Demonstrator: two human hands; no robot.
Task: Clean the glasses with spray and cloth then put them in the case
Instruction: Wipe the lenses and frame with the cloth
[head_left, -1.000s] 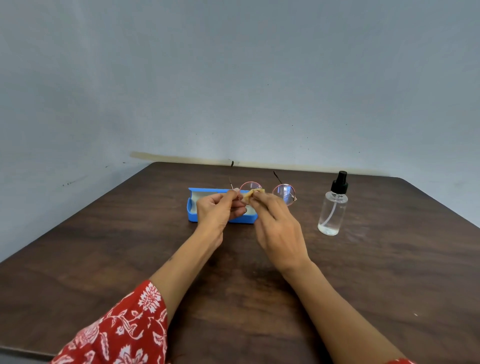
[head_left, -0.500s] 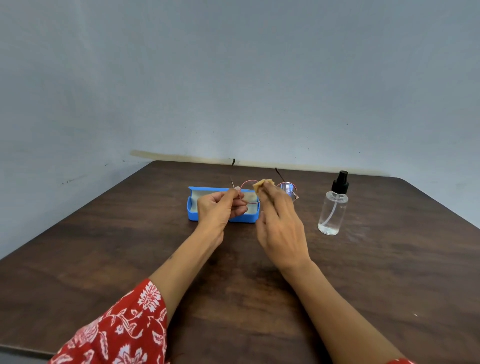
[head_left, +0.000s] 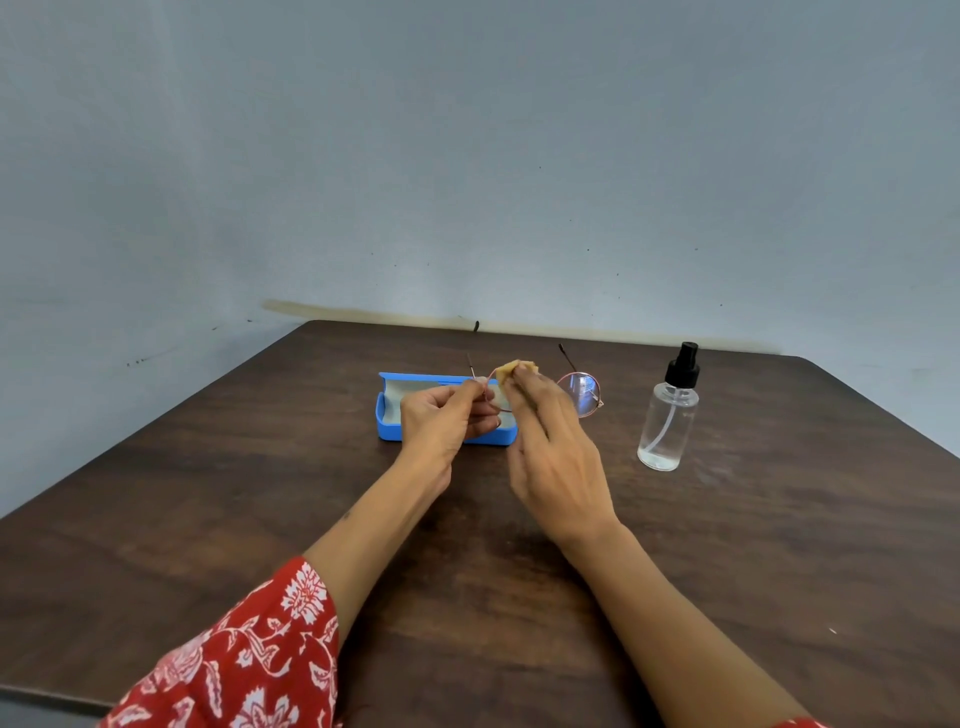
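A dark wooden table (head_left: 727, 571) is set against a pale blue-grey wall (head_left: 467, 156), and two bare forearms are stretched out over it; a red floral sleeve (head_left: 249, 660) is seen on the left arm. The left hand (head_left: 441, 415) is closed in a pinch on the glasses (head_left: 582, 395) at their left rim, while the right hand (head_left: 550, 447) is closed on a small yellow cloth (head_left: 511, 370) — the cloth is pressed against the left lens, which is mostly hidden behind the fingers. The glasses are held up just above the table, with the right lens left uncovered beside the right hand and both thin temples pointed away toward the wall. A blue case (head_left: 389, 410) is laid open on the table directly behind the left hand, its pale lining exposed and its near right end covered by the hands. A clear bottle (head_left: 667, 421) with a black spray cap is stood upright to the right, well apart from the hands — a little liquid is seen at its bottom
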